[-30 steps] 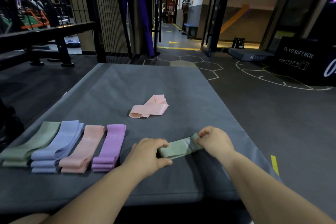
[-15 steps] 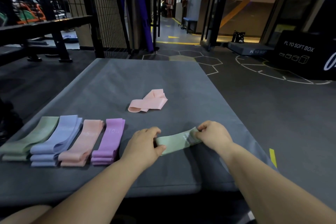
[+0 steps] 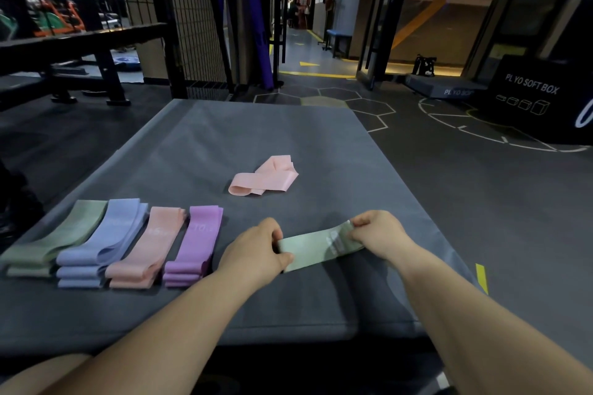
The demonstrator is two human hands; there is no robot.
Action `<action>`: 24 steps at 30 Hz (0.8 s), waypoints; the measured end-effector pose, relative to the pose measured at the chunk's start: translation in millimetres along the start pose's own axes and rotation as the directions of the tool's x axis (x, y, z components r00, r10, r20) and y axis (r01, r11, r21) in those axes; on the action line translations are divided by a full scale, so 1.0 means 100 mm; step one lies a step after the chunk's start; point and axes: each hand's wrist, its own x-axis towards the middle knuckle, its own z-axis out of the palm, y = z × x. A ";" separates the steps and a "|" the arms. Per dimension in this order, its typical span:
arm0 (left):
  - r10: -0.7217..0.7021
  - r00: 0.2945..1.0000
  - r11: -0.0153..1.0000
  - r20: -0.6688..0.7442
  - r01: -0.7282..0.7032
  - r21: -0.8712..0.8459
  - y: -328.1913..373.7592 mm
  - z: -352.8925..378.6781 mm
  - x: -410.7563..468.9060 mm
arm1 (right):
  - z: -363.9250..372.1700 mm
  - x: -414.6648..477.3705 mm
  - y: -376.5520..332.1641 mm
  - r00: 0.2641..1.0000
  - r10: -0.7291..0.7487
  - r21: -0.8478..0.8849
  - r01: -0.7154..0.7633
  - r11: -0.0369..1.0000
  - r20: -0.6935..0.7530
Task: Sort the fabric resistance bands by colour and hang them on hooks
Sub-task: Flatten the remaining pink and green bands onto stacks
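Grey mat (image 3: 256,138), green band (image 3: 311,247) between fingers (image 3: 356,224)

The left hand (image 3: 256,250) and right hand (image 3: 380,234) pinch the ends of a green band (image 3: 316,248) over the grey mat (image 3: 256,131), beside four sorted piles (image 3: 112,244).

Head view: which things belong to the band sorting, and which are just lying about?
Job: green band in left hand and right hand; loose pink band; green stack, blue stack, pink stack, purple stack.
Lying about: plyo soft box, black bag, blue bench.
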 end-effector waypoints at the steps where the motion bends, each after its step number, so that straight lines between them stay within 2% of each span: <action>1: -0.001 1.000 1.000 0.008 0.001 -0.028 0.00 0.00 0.00 | -0.01 0.00 0.01 1.000 0.002 0.019 -0.002 1.000 0.000; 5: -0.005 1.000 0.977 0.028 0.011 -0.215 0.00 0.00 0.02 | -0.03 0.01 0.02 0.998 0.059 0.158 -0.063 0.985 0.029; 9: -0.018 1.000 0.906 -0.004 0.015 -0.424 -0.02 -0.04 0.05 | -0.04 -0.01 0.00 0.996 0.089 0.284 -0.095 0.954 0.032; 13: -0.012 0.999 0.906 -0.040 -0.006 -0.422 -0.05 -0.04 0.06 | -0.06 -0.05 -0.03 0.999 0.038 0.324 -0.045 0.945 0.027; 18: 0.010 0.998 0.956 -0.067 -0.029 -0.293 -0.07 -0.01 0.06 | -0.04 -0.05 -0.01 0.999 0.018 0.302 -0.028 0.953 0.036; 21: 0.000 0.998 0.938 -0.059 -0.021 -0.346 -0.08 -0.01 0.07 | -0.08 -0.05 -0.01 1.000 0.005 0.265 -0.012 0.964 0.027; 24: -0.008 1.000 0.850 -0.004 0.005 -0.528 -0.07 -0.01 0.07 | -0.09 -0.05 -0.02 0.997 0.017 0.276 -0.036 0.961 0.072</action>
